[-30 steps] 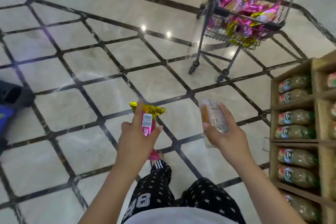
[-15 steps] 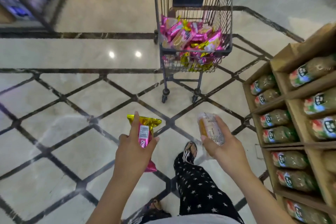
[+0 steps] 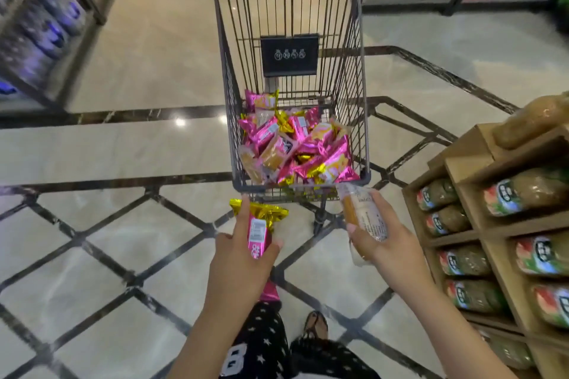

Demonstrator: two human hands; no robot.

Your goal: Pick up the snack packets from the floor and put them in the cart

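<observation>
left hand (image 3: 243,252) grips pink packet (image 3: 258,235), right hand (image 3: 374,238) grips clear packet (image 3: 363,212), both just short of cart (image 3: 300,186) rim. lift over rim b4 releasing, drop onto pile.

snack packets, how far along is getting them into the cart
Done: a pile of pink and gold packets lies in the cart. In hand: the left hand grips a pink packet, the right hand a clear-wrapped packet, both close to the cart's near rim, not yet inside. Left: drop these two in. The floor in view shows no other packet.
</observation>
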